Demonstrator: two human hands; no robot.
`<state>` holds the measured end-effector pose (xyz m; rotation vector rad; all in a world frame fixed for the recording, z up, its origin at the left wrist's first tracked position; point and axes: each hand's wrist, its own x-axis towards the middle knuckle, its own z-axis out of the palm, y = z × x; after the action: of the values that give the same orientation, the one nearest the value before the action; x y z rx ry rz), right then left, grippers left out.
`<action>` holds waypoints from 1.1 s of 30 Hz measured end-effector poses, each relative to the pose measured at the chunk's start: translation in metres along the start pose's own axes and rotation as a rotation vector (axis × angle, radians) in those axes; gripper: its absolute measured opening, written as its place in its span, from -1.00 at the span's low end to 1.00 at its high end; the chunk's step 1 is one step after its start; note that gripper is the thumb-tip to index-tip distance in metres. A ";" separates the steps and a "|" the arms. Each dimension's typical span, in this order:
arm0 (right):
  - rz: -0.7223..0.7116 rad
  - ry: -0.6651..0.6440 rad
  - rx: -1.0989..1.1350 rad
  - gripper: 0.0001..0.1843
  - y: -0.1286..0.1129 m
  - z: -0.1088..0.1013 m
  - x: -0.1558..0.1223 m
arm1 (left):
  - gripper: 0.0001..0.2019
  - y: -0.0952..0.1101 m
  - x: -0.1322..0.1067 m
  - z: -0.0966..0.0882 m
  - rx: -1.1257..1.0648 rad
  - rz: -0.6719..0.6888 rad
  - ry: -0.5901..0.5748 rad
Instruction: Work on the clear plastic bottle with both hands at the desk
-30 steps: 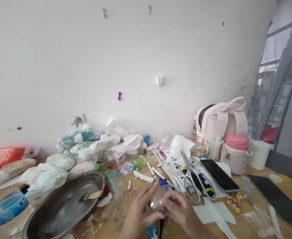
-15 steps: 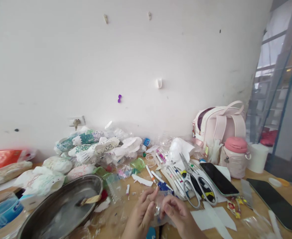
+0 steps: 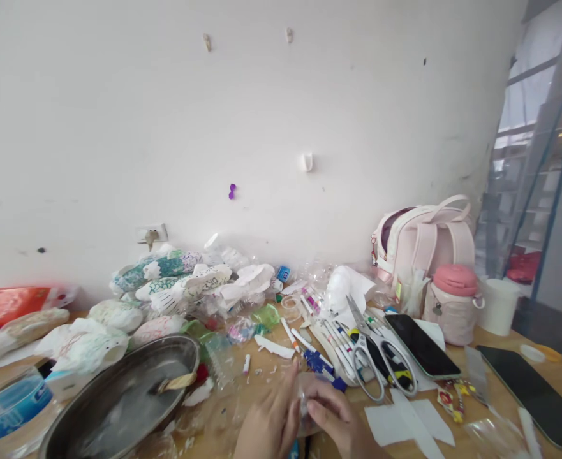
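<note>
Near the front edge of the table, both hands are at a crumpled clear plastic piece [image 3: 304, 387]; its exact kind is unclear. My right hand [image 3: 338, 417] curls around it from the right, thumb laid across the front. From the left, my left hand [image 3: 268, 417] presses against it, index finger pointing up and the other fingers close together. The plastic is partly covered by the fingers. Just beyond the hands lie a dark blue item [image 3: 319, 363] and several white markers [image 3: 337, 341]. Large scissors [image 3: 369, 338] rest to the right with blades pointing away.
A metal basin [image 3: 118, 398] with a brush in it stands at the left. Behind it are painted, paper-wrapped shapes [image 3: 175, 271]. Phones [image 3: 421, 344], paper strips [image 3: 407, 421], a pink jar [image 3: 453, 312] and a backpack [image 3: 421, 236] occupy the right side.
My left hand's fingers have straightened and moved slightly lower. My right hand has closed further over the plastic. The whole view has shifted slightly.
</note>
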<state>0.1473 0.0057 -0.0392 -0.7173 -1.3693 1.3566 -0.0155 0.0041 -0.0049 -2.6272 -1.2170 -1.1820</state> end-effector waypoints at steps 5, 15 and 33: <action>-0.084 0.109 -0.290 -0.46 -0.011 0.000 -0.001 | -0.69 -0.001 -0.005 0.006 -0.015 -0.030 0.119; -0.336 0.092 -0.545 -0.47 -0.017 0.000 -0.002 | -0.80 -0.005 0.000 -0.001 0.078 0.247 0.318; -0.407 0.000 -0.509 -0.53 -0.017 -0.002 0.002 | -0.80 -0.003 0.003 0.002 -0.156 0.199 0.231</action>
<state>0.1526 0.0050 -0.0224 -0.7126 -1.7708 0.6922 -0.0149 0.0084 -0.0055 -2.5483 -0.8366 -1.5417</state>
